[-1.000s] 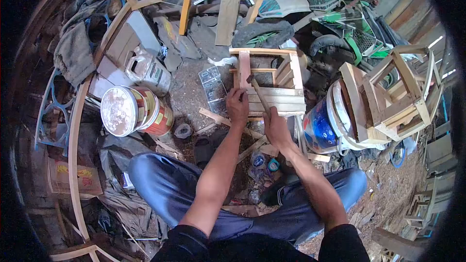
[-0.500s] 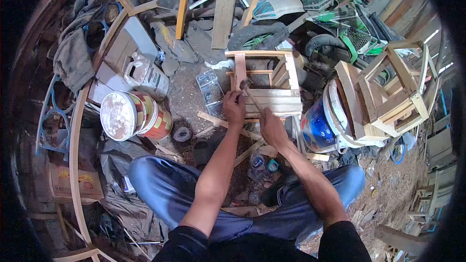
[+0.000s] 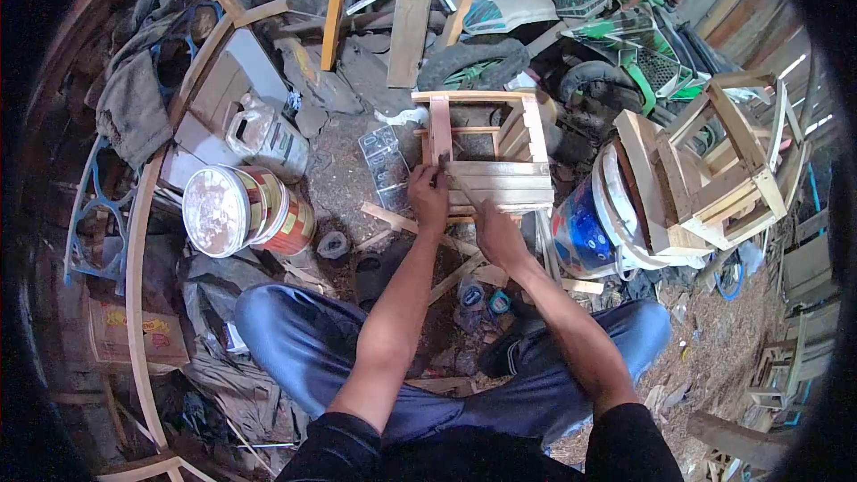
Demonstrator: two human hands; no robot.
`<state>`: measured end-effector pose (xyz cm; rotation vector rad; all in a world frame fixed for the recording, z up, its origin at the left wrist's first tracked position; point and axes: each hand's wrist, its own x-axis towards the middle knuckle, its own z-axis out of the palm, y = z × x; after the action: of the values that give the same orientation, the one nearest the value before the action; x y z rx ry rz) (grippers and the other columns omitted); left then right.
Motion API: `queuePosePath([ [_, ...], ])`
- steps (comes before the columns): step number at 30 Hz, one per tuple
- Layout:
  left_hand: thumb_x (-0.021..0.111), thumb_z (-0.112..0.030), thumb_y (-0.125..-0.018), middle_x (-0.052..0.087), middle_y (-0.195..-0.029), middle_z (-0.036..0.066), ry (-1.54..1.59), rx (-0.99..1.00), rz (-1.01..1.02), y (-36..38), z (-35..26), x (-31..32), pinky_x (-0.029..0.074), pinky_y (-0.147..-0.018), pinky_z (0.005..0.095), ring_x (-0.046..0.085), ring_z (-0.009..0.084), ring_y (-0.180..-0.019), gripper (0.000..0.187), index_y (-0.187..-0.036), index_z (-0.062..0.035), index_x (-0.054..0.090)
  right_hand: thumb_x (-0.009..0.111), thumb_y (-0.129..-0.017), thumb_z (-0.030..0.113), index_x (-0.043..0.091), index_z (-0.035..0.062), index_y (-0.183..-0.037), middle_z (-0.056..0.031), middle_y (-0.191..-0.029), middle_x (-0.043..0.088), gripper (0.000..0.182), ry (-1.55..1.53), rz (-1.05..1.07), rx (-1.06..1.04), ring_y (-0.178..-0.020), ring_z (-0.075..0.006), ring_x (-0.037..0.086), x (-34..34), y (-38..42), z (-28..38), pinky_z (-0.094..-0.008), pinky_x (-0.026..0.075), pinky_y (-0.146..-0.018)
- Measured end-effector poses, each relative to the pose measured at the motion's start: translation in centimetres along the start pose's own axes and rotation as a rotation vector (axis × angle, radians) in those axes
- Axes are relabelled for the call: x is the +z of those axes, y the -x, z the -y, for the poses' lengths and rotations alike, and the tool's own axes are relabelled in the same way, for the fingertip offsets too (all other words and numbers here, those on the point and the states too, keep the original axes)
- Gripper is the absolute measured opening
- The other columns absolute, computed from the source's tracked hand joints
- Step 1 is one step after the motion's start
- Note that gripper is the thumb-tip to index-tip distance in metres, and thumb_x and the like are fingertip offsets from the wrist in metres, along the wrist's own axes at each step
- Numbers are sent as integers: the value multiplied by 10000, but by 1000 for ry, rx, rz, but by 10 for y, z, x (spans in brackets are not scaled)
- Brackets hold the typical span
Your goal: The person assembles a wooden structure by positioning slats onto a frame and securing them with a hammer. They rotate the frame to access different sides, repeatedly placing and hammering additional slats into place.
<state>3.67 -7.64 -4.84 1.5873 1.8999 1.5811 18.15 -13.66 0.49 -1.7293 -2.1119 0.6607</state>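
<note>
Holding hammer (image 3: 464,186) in right hand (image 3: 500,236), closed around it; pointing up-left, long axis slanting over stool (image 3: 504,184), head-end by left hand (image 3: 430,203) at stool's left edge. Impossible to tell whether pinching anything with the left. Narrow gap to case (image 3: 384,163) at left; just beside right edge, bucket (image 3: 580,225).

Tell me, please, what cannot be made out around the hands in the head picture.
In the head view:
- Anything pinched by the left hand: hidden by its own fingers.
- Head of the hammer: small and blurred; contact with the wooden frame is unclear.
- Handle's lower end: covered by the right hand.
- Print on the blue bucket: too small.
- Black shirt: cut off by the bottom edge.
</note>
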Motion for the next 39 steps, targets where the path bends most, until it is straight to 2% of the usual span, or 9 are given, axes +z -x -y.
queuePosePath([
  [7, 626, -79, -781, 608, -944, 149, 54, -75, 65, 2, 2, -1, 453, -819, 401, 571, 340, -923, 148, -894, 14, 653, 458, -910, 145, 437, -2, -1016, -311, -752, 600, 183, -175, -39, 63, -703, -501, 592, -20, 4, 15, -567, 466, -614],
  [10, 624, -99, -793, 607, -942, 152, 17, -16, 52, -1, 5, 2, 448, -828, 407, 564, 348, -929, 159, -903, 13, 647, 476, -927, 183, 443, -20, -976, -332, -742, 578, 212, 0, -115, -220, -755, -506, 571, 1, -1, -11, -587, 426, -646],
  [12, 628, -100, -794, 602, -952, 155, -4, -18, 59, 0, 3, 0, 444, -825, 412, 560, 355, -921, 156, -896, 16, 643, 496, -918, 192, 455, -19, -982, -325, -755, 590, 225, -75, 10, 56, -764, -499, 581, 0, -5, -8, -581, 439, -661],
  [16, 627, -100, -794, 596, -971, 158, 57, -74, 126, -7, -4, -6, 436, -831, 420, 550, 354, -952, 161, -908, 13, 639, 502, -917, 199, 464, -21, -985, -315, -764, 601, 233, -170, -19, 62, -770, -496, 587, -23, -6, -2, -571, 451, -676],
  [22, 618, -216, -804, 602, -1123, 104, -290, 553, 522, -75, -7, -3, 335, -1001, 426, 523, 256, -1107, 313, -1092, -96, 638, 431, -948, 227, 445, -15, -1021, -316, -741, 596, 253, -238, -83, 200, -735, -509, 583, -36, -18, -15, -593, 445, -664],
  [24, 513, -322, -868, 607, -1170, 96, -765, 1009, 937, -95, 4, 23, 240, -1088, 449, 508, 218, -1174, 357, -1150, -131, 619, 433, -952, 249, 446, -22, -1027, -318, -759, 599, 281, -261, -156, 198, -759, -509, 586, -34, -21, -22, -594, 446, -681],
  [31, 330, -290, -941, 584, -1253, 72, -1147, 722, 1569, -108, -39, 52, 99, -1106, 583, 530, 271, -1193, 366, -1139, -191, 621, 432, -954, 259, 441, -32, -1038, -318, -788, 606, 303, -241, -178, 226, -782, -508, 587, -37, -33, -19, -585, 453, -705],
  [38, 307, -298, -959, 561, -1288, 52, -1074, 564, 1658, -113, -27, 66, 33, -1080, 636, 482, 285, -1246, 342, -1121, -220, 598, 439, -954, 268, 438, -27, -1041, -315, -780, 602, 308, -259, -147, 237, -785, -510, 584, -43, -30, -15, -588, 455, -703],
  [39, 337, -241, -949, 590, -1242, 51, -987, 686, 1619, -116, -9, 71, 145, -1025, 652, 529, 280, -1190, 315, -1134, -199, 589, 439, -954, 269, 436, -29, -1043, -315, -777, 600, 311, -249, -133, 251, -784, -511, 583, -45, -29, -14, -587, 456, -707],
])
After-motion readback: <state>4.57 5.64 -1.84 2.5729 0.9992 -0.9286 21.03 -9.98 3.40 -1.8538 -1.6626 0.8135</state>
